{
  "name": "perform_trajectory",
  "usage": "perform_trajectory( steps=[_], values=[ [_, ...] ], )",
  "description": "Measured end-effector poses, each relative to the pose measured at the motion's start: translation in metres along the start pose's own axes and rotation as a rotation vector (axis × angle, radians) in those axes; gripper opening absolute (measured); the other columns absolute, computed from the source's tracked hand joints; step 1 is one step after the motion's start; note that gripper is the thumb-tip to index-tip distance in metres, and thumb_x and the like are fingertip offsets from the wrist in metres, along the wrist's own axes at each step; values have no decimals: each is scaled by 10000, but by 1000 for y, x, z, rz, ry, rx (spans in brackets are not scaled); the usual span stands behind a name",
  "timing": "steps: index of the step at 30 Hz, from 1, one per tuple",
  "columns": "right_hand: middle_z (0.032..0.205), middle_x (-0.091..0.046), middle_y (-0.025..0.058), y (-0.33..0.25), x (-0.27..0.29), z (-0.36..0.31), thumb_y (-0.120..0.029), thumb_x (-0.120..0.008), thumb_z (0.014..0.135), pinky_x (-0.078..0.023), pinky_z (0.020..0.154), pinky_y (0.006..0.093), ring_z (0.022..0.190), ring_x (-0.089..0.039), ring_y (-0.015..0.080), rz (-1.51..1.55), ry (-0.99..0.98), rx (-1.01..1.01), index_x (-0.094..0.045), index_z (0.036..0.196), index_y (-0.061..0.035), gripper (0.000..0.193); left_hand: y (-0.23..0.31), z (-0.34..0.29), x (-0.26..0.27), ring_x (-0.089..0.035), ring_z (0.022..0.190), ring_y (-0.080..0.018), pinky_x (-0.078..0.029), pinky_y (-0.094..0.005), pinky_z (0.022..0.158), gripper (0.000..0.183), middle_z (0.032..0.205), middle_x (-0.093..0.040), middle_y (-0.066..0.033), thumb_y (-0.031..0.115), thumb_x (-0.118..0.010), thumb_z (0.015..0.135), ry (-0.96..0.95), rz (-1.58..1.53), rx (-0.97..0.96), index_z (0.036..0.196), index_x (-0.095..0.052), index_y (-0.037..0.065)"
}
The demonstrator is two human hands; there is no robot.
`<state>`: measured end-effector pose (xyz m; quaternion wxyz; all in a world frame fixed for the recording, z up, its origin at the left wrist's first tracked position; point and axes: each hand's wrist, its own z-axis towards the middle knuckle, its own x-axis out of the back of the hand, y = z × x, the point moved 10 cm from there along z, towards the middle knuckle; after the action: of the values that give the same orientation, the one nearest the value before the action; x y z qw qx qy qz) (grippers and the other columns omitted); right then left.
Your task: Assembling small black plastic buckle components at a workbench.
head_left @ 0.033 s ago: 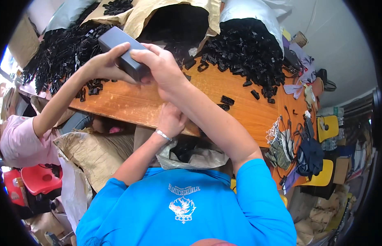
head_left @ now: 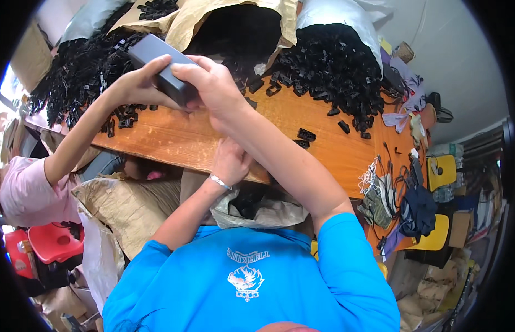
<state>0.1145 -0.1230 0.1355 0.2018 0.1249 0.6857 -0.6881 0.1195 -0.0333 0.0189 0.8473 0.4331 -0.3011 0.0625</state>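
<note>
My right hand (head_left: 216,91) is stretched out over the table, its fingers closed around one side of a dark grey rectangular box (head_left: 158,52). A co-worker's hand (head_left: 138,86), coming from the left, grips the same box on its other side. Below my right forearm, my left hand (head_left: 231,160) rests at the table's near edge, with a silver bracelet on its wrist. Its fingers are curled in, and what they hold, if anything, is hidden. An opened greyish sack (head_left: 268,216) lies at my lap, just under that hand.
Heaps of small black plastic parts (head_left: 340,66) cover the far side of the wooden table (head_left: 185,135). An open brown sack (head_left: 183,33) spills more. Two loose black pieces (head_left: 307,134) lie mid-table. Cords and a cloth pouch (head_left: 376,207) are at the right, a full sack (head_left: 130,205) at the left.
The box, with my right hand and the co-worker's hand on it, has shifted slightly up and to the left. My left hand stays where it was.
</note>
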Motion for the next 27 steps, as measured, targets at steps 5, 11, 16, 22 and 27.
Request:
perform_trajectory(
  steps=[5,11,16,22,27],
  values=[
    [1135,-641,154,-3,-46,29,-348,-801,874,-563,745,309,924,-656,180,-305,-71,232,-436,1423,75,783,-3,0,-8,-637,1013,-400,-471,-507,898,169,1005,-703,-170,96,-686,812,42,4,-76,974,-716,57],
    [1134,-700,157,-22,37,-27,-279,-795,873,-575,805,317,976,-690,169,-826,-34,347,-653,1254,42,518,-14,5,-8,-671,884,-332,-523,-425,785,135,948,-697,-157,70,-674,856,-122,-129,67,976,-722,30],
    [970,-743,89,-53,244,-155,-85,-698,905,-553,777,270,872,-675,121,-912,533,161,-730,1096,18,220,9,51,-8,-675,823,-295,-532,-360,736,132,908,-655,-156,28,-637,896,-44,-148,-88,1010,-700,7],
    [1024,-679,117,-70,369,-230,-110,-732,888,-565,759,366,853,-705,247,-1502,869,65,-712,1074,-30,203,22,133,-55,-611,1019,-353,-543,-444,861,213,1035,-615,-160,71,-673,878,-61,337,-243,1087,-672,32],
    [1084,-652,136,-65,369,-212,-171,-781,870,-566,796,433,911,-700,327,-1669,858,30,-692,1100,-38,281,-8,158,-95,-633,1048,-358,-542,-449,889,216,1082,-645,-161,82,-699,872,-202,483,-169,1084,-693,42]
  ],
)
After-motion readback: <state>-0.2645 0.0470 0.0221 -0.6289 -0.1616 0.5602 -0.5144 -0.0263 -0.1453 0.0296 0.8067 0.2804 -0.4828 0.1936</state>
